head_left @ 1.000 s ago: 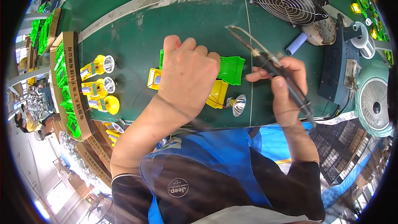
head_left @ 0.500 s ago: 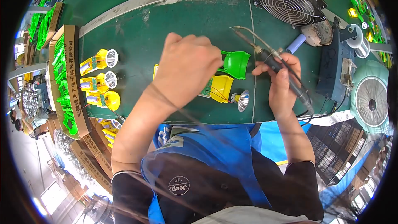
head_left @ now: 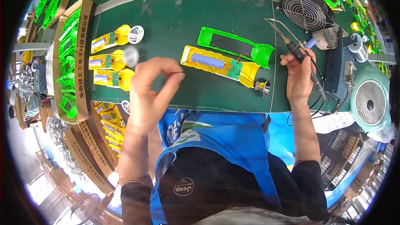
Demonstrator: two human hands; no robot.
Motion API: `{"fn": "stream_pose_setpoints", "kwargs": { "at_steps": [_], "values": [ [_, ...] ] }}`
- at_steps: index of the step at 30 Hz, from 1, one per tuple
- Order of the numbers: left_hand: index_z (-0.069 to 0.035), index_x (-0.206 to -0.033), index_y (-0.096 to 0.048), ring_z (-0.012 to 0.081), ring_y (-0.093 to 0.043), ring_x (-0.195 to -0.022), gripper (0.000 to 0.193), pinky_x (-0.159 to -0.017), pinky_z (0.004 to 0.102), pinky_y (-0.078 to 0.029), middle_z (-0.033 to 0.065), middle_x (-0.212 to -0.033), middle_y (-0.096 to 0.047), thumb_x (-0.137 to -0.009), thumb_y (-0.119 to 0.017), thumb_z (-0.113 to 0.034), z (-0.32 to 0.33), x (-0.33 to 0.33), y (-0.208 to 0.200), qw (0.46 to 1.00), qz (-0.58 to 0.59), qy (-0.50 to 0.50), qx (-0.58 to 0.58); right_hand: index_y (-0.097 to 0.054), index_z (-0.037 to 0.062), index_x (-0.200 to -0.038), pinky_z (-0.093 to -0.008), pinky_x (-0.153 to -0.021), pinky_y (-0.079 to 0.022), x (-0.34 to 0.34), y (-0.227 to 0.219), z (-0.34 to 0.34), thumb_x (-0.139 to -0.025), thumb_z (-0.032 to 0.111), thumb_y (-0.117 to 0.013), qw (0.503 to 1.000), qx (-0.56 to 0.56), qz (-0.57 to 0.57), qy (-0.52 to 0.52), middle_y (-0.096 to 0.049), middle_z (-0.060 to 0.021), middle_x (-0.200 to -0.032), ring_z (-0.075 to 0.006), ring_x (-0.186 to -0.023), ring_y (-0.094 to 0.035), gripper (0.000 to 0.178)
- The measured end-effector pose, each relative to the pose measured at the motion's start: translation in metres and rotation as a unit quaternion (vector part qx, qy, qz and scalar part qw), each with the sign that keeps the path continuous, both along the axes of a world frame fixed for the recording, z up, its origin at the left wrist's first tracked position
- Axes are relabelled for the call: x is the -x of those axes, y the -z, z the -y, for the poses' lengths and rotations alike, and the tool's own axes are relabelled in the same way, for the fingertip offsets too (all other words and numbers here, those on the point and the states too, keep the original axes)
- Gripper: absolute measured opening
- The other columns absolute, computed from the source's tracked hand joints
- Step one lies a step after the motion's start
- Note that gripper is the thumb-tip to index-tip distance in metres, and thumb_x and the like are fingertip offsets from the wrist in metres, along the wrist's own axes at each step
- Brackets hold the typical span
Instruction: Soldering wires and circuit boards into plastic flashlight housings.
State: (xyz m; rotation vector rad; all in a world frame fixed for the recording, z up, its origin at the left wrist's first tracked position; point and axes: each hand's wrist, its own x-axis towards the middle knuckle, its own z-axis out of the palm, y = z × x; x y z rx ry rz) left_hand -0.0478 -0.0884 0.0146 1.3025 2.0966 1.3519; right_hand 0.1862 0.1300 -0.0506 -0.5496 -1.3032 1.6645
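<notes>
My left hand [head_left: 152, 89] is raised beside the opened yellow torches on the left, thumb and forefinger curled into a ring. What its fingers hold, if anything, is hidden. A smeared reflector cup [head_left: 131, 56] is close to its knuckles. My right hand [head_left: 299, 73] grips a dark soldering iron [head_left: 296, 52] with a thin curved tube along its tip, pointing up and left. Between the hands lies a yellow torch half-shell [head_left: 191, 58] with a purple battery [head_left: 208, 61], green circuit board [head_left: 234, 69] and wired reflector [head_left: 263, 87]. A green half-shell [head_left: 208, 37] lies just behind it.
Several yellow torches [head_left: 106, 61] stand in a row at left, beside a cardboard box [head_left: 83, 58] of green shells. At right are a black fan [head_left: 306, 11], a blue soldering station [head_left: 336, 66] with a solder reel [head_left: 357, 48], and a pale green fan [head_left: 371, 105].
My left hand has moved left from above the middle shells, uncovering the yellow and green halves. The view has shifted. My right hand still holds the soldering iron.
</notes>
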Motion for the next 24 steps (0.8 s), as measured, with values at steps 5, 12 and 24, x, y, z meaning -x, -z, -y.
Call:
{"fn": "stream_pose_setpoints", "kwargs": {
  "at_steps": [5,12,24],
  "values": [
    [-0.007,-0.086,-0.066,0.021,-0.056,-0.077,0.017,-0.07,0.0296,-0.041,0.0039,-0.08,-0.063,-0.072,-0.071,0.002,-0.039,0.011,0.001,0.969,-0.118,0.213,-0.053,-0.048,0.0025,-0.112,-0.0344,-0.079,-0.045,-0.01,-0.007,0.006,-0.096,0.032,-0.053,0.999,0.013,0.023,-0.019,-0.058,-0.0113,-0.089,-0.0191,-0.08,-0.056,0.033],
    [-0.011,-0.081,-0.063,0.0175,-0.054,-0.081,0.017,-0.077,0.0336,-0.034,-0.0013,-0.079,-0.06,-0.068,-0.073,-0.004,-0.066,-0.001,0.0,0.932,-0.243,0.267,0.023,-0.053,-0.0002,-0.1,-0.0254,-0.069,-0.042,-0.026,-0.019,-0.005,-0.088,0.02,-0.06,0.989,0.063,0.104,-0.089,-0.057,-0.0073,-0.079,-0.0126,-0.072,-0.053,0.025],
    [-0.012,-0.075,-0.057,0.019,-0.05,-0.077,0.016,-0.08,0.0375,-0.034,-0.0005,-0.075,-0.051,-0.068,-0.069,-0.005,-0.08,-0.01,-0.001,0.91,-0.297,0.275,0.088,-0.054,-0.0031,-0.092,-0.0222,-0.056,-0.047,0.0,-0.03,-0.018,-0.086,0.014,-0.065,0.948,0.091,0.182,-0.245,-0.061,-0.007,-0.069,-0.0084,-0.06,-0.058,0.021]
  ]
}}
